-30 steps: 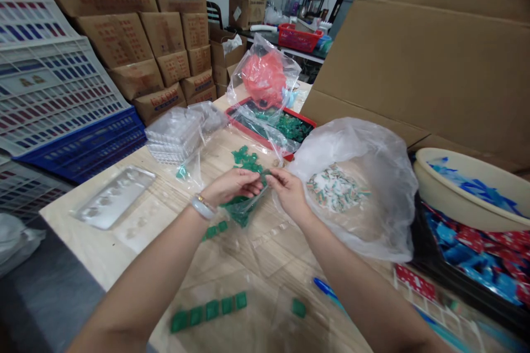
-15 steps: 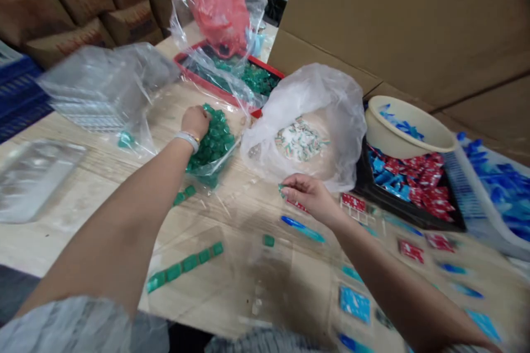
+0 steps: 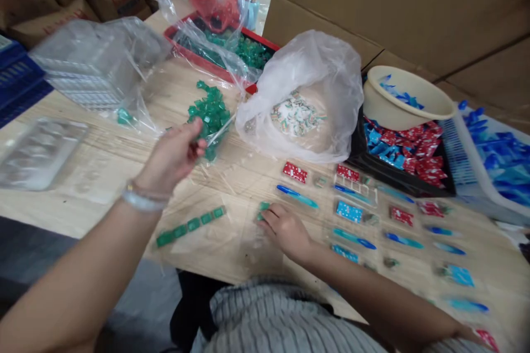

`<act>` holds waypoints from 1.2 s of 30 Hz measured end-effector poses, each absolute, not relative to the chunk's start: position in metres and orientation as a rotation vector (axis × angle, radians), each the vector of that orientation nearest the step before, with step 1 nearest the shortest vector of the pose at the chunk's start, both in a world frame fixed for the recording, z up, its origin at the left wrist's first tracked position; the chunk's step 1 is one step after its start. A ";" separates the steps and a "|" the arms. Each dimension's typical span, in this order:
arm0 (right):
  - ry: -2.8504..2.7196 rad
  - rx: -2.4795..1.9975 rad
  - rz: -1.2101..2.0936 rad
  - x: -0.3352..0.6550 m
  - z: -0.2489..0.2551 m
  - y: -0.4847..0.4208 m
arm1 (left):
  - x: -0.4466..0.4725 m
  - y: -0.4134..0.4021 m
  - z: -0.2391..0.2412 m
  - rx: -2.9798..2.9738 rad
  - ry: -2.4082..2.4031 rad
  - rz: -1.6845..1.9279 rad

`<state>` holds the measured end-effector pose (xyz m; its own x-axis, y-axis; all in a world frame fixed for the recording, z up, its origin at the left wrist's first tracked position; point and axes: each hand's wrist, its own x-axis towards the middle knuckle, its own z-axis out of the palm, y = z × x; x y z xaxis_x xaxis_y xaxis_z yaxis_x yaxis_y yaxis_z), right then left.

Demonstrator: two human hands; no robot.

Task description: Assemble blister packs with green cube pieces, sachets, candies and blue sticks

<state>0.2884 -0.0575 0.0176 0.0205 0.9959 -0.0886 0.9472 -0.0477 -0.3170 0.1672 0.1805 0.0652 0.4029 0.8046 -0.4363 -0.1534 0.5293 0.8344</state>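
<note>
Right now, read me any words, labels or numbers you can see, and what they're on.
Nothing can be read.
Cardboard boxes: reddish print, blurred.
Red sachets: white marks, too small.
Blue sachets: white specks, too small.
Bag of green pieces, in the left hand's grip: no print seen.

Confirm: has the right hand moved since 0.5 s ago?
Yes. The right hand went from beyond the blue pen to its near side, toward the person.

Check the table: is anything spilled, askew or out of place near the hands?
One stray green piece lies by the bag of clear trays, apart from the green pile beside the left hand. The right hand rests on another green piece. Nothing looks damaged.
</note>
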 end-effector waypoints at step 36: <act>-0.344 -1.323 1.544 0.266 0.030 -0.096 | 0.139 -0.025 0.024 0.932 0.877 0.351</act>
<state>0.2655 -0.0963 0.0302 0.1340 0.8177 -0.5598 -0.5024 -0.4308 -0.7497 0.1392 -0.0250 0.0239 0.6157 0.6087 -0.5004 0.0955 0.5727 0.8142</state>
